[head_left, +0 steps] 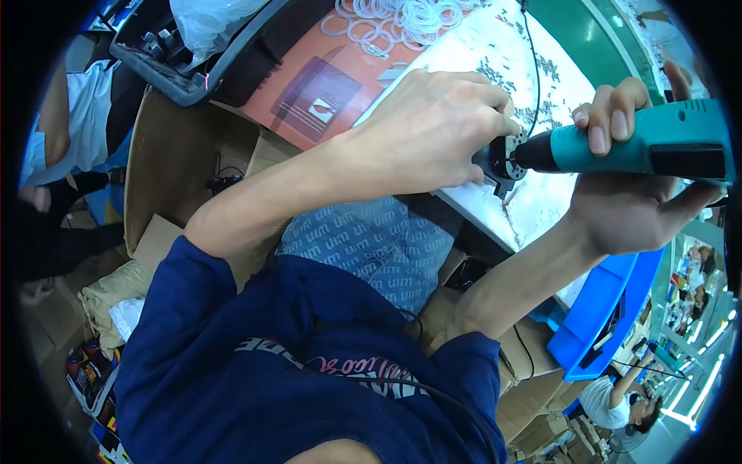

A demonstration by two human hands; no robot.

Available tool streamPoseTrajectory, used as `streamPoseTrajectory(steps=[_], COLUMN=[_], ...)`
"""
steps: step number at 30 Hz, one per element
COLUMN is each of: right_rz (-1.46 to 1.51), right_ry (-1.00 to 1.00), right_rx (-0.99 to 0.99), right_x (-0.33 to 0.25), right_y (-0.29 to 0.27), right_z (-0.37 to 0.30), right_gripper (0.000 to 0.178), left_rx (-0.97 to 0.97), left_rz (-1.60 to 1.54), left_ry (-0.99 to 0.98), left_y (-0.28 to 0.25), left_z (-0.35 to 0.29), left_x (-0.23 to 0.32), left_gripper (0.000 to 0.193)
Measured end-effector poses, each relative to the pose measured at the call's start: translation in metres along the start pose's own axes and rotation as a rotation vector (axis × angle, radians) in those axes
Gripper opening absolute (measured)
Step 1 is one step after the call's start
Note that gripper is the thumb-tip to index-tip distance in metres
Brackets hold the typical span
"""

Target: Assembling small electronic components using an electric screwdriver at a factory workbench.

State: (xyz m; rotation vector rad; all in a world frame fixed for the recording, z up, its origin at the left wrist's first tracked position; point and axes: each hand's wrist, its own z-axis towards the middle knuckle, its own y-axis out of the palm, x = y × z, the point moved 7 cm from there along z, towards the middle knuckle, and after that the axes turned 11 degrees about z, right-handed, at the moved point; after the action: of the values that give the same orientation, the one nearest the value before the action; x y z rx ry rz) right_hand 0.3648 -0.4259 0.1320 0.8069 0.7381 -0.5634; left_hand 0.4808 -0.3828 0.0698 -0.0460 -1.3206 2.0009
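My left hand (pixel 444 127) is closed around a small black part (pixel 504 172) with a round holed face, held just above the white tabletop. In my right hand (pixel 626 178) lies a teal electric screwdriver (pixel 641 139) with a black nose, tilted nearly level. Its tip points left and meets the face of the black part, or comes very close to it; a screw there is too small to make out. My right fingers wrap over and under the tool's body.
Many small dark screws (pixel 549 69) lie scattered on the white tabletop (pixel 541 201). Clear rings (pixel 421 19) are heaped at the back. A black bin (pixel 263 39) stands far left, a cardboard box (pixel 166 155) below it, and a blue bin (pixel 599 309) at right. Other people work nearby.
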Motion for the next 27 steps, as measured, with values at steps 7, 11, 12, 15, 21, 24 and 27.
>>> streamPoseTrajectory(steps=[7,11,12,15,21,24,27], right_rz=[-0.249,-0.596,-0.626,-0.716,-0.797,-0.476,-0.344], right_ry=[-0.236,-0.323,-0.337,-0.383,-0.513,-0.557,-0.497], right_rx=[0.035,0.242,0.257,0.294,0.485,0.392,0.434], right_x=[-0.004,-0.006,-0.006,-0.007,-0.017,-0.012,-0.005], right_y=[0.004,0.012,0.016,0.026,0.031,0.011,0.005], right_z=[-0.01,-0.017,-0.018,-0.017,-0.025,-0.026,-0.026], right_gripper=[0.082,0.073,0.071,0.063,0.055,0.054,0.054], left_rx=[0.031,0.044,0.046,0.038,0.02,0.053,0.038], left_rz=[0.019,0.071,0.068,0.088,0.083,0.086,0.06], left_ry=[0.024,0.049,0.051,0.043,0.053,0.04,0.037], left_y=[0.003,0.001,0.001,0.002,0.004,0.005,0.007], left_z=[-0.002,-0.001,-0.001,0.0,-0.001,-0.002,-0.002], left_x=[-0.002,0.0,0.001,0.0,0.002,-0.002,-0.005], left_gripper=[0.049,0.049,0.049,0.05,0.051,0.051,0.05])
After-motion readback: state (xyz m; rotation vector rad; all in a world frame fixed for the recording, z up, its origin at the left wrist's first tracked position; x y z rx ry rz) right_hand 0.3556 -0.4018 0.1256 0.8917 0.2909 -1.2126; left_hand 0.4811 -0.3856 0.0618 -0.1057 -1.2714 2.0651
